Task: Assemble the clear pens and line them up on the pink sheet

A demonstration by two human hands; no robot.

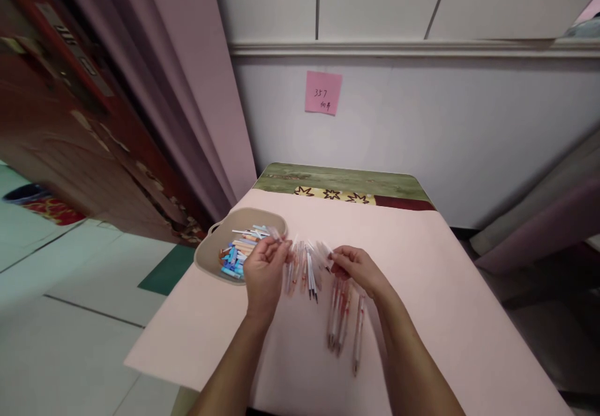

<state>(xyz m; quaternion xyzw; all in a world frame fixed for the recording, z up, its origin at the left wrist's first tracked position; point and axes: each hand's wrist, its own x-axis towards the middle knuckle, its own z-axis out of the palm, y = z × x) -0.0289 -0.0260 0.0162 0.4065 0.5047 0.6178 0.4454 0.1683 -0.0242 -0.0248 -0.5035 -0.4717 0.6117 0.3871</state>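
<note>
My left hand (265,269) is closed in a pinch beside the tray, on a clear, motion-blurred piece that looks like a pen barrel (275,235). Opposite it, my right hand (357,267) pinches a thin whitish stick with a dark tip, apparently a pen refill (325,250). Between the hands, several white refills (312,278) with dark tips lie in a bunch, next to clear pen parts (294,269) with orange marks. Assembled clear pens (338,322) lie below my right hand, with a single pen (359,335) apart on their right.
A beige tray (206,257) at the left holds blue, white and tan pen parts (234,263). Pale pink covering (422,291) spans the table, whose green patterned far end (342,177) meets the wall. A pink note (323,92) is stuck there. A reddish-brown door (94,122) stands left.
</note>
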